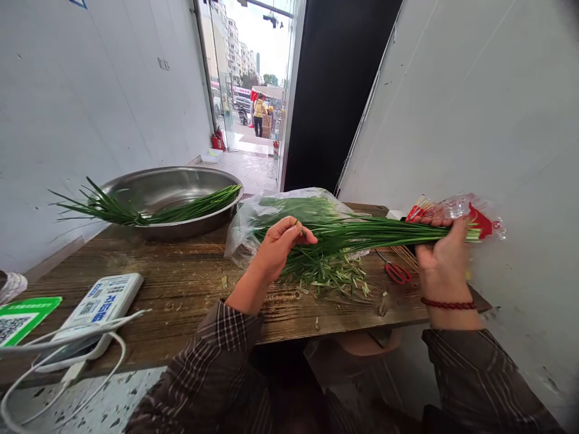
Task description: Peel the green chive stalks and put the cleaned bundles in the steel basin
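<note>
A bunch of long green garlic chives (384, 231) lies level above the table, its pale ends at the right. Wrapped round it near those ends is my right hand (446, 247). My left hand (284, 241) is at the leafy tips, thumb and fingers pinched on a small bit of green leaf. Below the bunch sits a heap of cut trimmings (337, 274). More chives lie in a clear plastic bag (242, 232) behind the hands. Red-handled scissors (398, 273) rest on the table under the bunch.
A wide steel basin (181, 224) with chives in it stands at the back left of the wooden table (181, 301). A white payment box (97, 313) with cables and a green QR card (31, 316) are at the left. Skewers (418, 208) in plastic wrap lie near the right wall.
</note>
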Demonstrator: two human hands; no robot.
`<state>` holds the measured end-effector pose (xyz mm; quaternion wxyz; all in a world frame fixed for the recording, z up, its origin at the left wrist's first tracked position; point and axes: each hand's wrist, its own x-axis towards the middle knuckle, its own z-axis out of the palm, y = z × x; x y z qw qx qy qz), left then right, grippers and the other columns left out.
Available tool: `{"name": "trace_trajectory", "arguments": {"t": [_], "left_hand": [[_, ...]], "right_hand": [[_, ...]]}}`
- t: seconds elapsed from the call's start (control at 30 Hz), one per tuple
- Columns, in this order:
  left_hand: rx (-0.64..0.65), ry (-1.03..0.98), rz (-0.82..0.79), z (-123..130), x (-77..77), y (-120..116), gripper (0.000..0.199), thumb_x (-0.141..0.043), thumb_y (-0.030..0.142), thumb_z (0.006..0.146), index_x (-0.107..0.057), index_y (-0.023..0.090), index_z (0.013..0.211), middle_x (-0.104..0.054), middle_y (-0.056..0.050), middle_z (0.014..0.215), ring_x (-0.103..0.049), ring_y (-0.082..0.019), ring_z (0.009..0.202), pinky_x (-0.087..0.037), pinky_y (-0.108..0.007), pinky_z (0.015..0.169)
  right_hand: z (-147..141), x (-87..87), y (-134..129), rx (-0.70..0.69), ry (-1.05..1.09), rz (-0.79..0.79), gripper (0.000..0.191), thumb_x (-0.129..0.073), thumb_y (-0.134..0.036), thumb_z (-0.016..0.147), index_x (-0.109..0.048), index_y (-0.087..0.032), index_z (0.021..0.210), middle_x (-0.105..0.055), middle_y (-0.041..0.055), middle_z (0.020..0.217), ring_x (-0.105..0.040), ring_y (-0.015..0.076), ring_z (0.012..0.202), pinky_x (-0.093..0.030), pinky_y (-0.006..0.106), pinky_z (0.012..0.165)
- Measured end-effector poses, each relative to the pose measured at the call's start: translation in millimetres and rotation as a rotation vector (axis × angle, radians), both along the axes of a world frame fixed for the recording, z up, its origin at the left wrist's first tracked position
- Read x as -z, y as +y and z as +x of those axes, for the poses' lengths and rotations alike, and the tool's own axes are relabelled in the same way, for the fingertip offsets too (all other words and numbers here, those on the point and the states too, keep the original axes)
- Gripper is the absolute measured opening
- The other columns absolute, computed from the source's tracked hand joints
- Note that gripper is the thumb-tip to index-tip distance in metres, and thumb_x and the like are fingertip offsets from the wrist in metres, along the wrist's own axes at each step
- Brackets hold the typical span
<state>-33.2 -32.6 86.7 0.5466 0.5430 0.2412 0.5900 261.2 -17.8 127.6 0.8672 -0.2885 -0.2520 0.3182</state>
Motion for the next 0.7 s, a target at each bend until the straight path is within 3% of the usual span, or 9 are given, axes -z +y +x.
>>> {"name": "trace_trajectory", "arguments": {"t": [0.07,0.2,0.37,0.47,0.53,0.7], "left_hand": [[-0.055,0.010,0.092,1,-15.2,-7,0.024,-0.056,0.029,0.089,-0.056,0.017,0.068,-0.064,-0.003,0.069,-0.066,-0.019,0.085,-0.052,-0.039,0.090],[-0.183,0.062,0.337,6,-42.2,-22,0.026,-0.057,0.026,0.088,-0.056,0.018,0.063,-0.060,-0.003,0.065,-0.065,-0.021,0.092,-0.048,-0.048,0.098],[-0.184,0.305,0.679,31,-61.6,-33,0.029,-0.056,0.030,0.085,-0.054,0.019,0.058,-0.058,-0.001,0.064,-0.064,-0.017,0.082,-0.038,-0.053,0.110],[-0.078,0.408,0.898,56,-62.6,-35,0.031,-0.056,0.027,0.085,-0.046,0.019,0.056,-0.057,0.001,0.063,-0.061,-0.014,0.074,-0.032,-0.050,0.116],[0.008,0.431,0.987,71,-57.6,-34,0.036,-0.055,0.028,0.086,-0.040,0.020,0.055,-0.055,0.002,0.060,-0.057,-0.012,0.069,-0.033,-0.047,0.116],[0.173,0.454,0.932,80,-30.8,-28,0.041,-0.051,0.030,0.089,-0.033,0.020,0.054,-0.044,0.004,0.051,-0.048,-0.010,0.057,-0.045,-0.041,0.108]], "right_hand": [[-4,3.5,-1,0.014,-0.028,0.039,0.029,-0.039,-0.024,0.092,-0.037,-0.020,0.063,-0.041,-0.0071,0.055,-0.047,0.0075,0.051,-0.056,0.026,0.066],[-10,12.5,-1,-0.009,-0.031,0.010,0.031,-0.045,-0.029,0.093,-0.042,-0.019,0.063,-0.045,-0.0072,0.054,-0.051,0.0075,0.051,-0.057,0.027,0.068],[-20,24.0,-5,-0.245,-0.155,-0.054,0.030,-0.061,-0.039,0.085,-0.050,-0.019,0.066,-0.049,-0.0073,0.052,-0.056,0.0089,0.056,-0.057,0.028,0.071],[-33,30.1,-13,-0.453,-0.335,-0.106,0.033,-0.071,-0.045,0.078,-0.053,-0.020,0.065,-0.055,-0.0050,0.057,-0.059,0.0103,0.059,-0.056,0.026,0.066],[-42,33.2,-18,-0.521,-0.398,-0.143,0.036,-0.073,-0.048,0.075,-0.054,-0.020,0.063,-0.059,-0.0041,0.059,-0.058,0.0100,0.056,-0.054,0.024,0.060],[-55,35.6,-22,-0.692,-0.332,-0.167,0.040,-0.071,-0.053,0.076,-0.051,-0.021,0.063,-0.073,0.0011,0.085,-0.068,0.0154,0.075,-0.058,0.029,0.070]]}}
